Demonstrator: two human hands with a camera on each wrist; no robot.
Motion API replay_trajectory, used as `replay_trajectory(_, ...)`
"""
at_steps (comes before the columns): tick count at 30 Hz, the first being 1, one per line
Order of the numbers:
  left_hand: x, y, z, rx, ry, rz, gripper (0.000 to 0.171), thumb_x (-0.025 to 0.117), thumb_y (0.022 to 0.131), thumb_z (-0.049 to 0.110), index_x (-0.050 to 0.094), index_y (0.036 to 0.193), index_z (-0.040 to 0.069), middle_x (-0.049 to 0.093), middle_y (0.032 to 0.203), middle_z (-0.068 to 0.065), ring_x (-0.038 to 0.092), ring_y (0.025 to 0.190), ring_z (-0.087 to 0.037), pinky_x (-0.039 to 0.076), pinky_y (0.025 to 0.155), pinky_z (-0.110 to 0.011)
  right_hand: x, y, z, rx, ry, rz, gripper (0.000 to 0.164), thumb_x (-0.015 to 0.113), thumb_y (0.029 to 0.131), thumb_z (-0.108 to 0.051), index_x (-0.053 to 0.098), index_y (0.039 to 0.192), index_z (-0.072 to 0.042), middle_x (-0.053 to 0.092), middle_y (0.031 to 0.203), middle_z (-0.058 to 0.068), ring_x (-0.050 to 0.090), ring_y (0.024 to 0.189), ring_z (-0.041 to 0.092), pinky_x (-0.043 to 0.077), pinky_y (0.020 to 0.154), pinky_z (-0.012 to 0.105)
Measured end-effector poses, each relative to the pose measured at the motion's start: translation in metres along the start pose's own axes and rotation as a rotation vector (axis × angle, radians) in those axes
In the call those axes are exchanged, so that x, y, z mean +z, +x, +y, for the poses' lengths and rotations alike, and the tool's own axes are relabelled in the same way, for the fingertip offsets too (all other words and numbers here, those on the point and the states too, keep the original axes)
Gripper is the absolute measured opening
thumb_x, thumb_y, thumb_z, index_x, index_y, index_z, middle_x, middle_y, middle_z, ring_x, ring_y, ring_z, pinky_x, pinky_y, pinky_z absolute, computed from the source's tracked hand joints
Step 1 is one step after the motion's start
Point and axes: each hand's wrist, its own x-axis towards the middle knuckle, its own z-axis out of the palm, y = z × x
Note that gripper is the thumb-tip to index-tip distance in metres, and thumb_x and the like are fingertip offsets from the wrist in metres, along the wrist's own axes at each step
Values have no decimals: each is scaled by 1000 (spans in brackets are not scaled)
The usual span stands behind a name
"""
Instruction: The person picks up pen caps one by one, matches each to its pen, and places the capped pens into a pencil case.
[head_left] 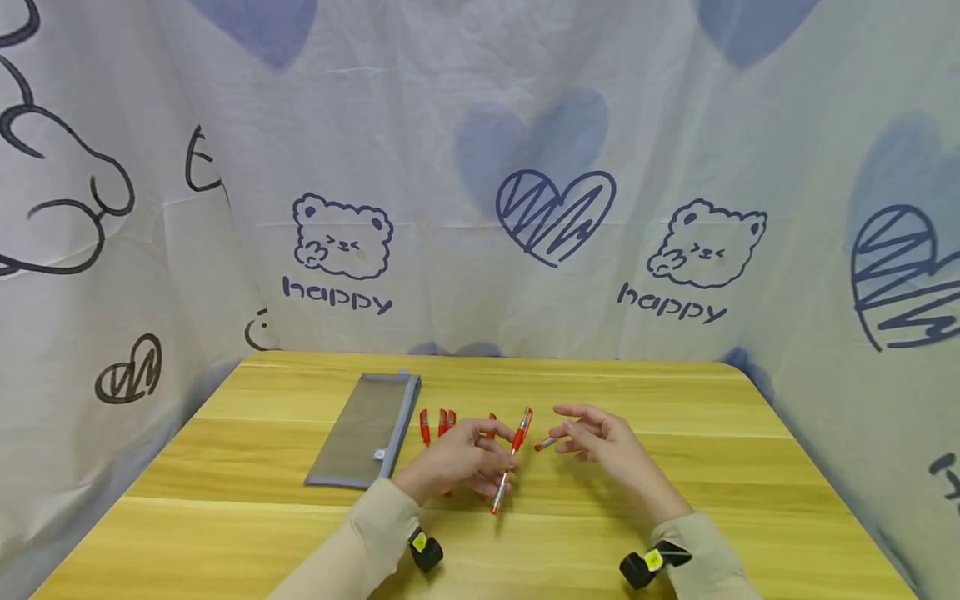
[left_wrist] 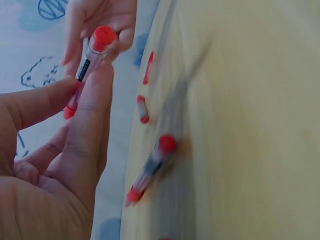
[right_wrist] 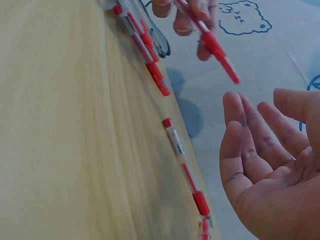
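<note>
My left hand point(head_left: 468, 454) pinches a red-capped pen point(head_left: 501, 483) between thumb and fingers, its cap end tilted up and away. In the left wrist view the clear barrel of that pen point(left_wrist: 86, 65) shows, with a red end plug toward the other hand. My right hand point(head_left: 603, 437) is a little to the right, fingers relaxed and apart from the held pen; in the right wrist view nothing lies between its fingers point(right_wrist: 232, 150). Another red pen point(right_wrist: 182, 162) rests on the table near the right hand.
Several more red pens point(head_left: 424, 427) lie on the wood-grain table point(head_left: 225, 533), partly hidden behind the left hand. Left of them lies a flat grey zip pouch point(head_left: 360, 429). A printed curtain point(head_left: 450, 150) closes off the back and sides.
</note>
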Motion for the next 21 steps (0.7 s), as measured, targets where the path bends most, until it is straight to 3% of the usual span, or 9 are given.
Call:
replay_trajectory(6, -17, -2, -1, -20, 7, 63, 40, 69, 103, 8, 60, 141, 0, 76, 120, -26, 77, 76, -18, 64, 63, -27, -7, 0, -2, 12, 12, 4, 44, 55, 114, -24, 56, 152, -2, 75, 129, 19, 77, 103, 15, 61, 88, 35)
replay_trajectory(13, -35, -1, -3, -61, 29, 115, 43, 65, 106, 7, 56, 146, -5, 79, 108, -21, 78, 79, -16, 63, 64, -25, -14, 0, -2, 28, 13, 34, 44, 55, 114, -27, 57, 148, 0, 74, 127, 18, 77, 104, 16, 61, 88, 35)
replay_trajectory(21, -41, -4, -7, -83, 49, 187, 40, 67, 103, 5, 59, 141, -5, 74, 109, -17, 73, 78, -16, 65, 67, -28, -24, 1, 6, 41, 64, 76, 39, 56, 114, -25, 60, 140, 3, 77, 107, 3, 76, 92, 11, 60, 81, 29)
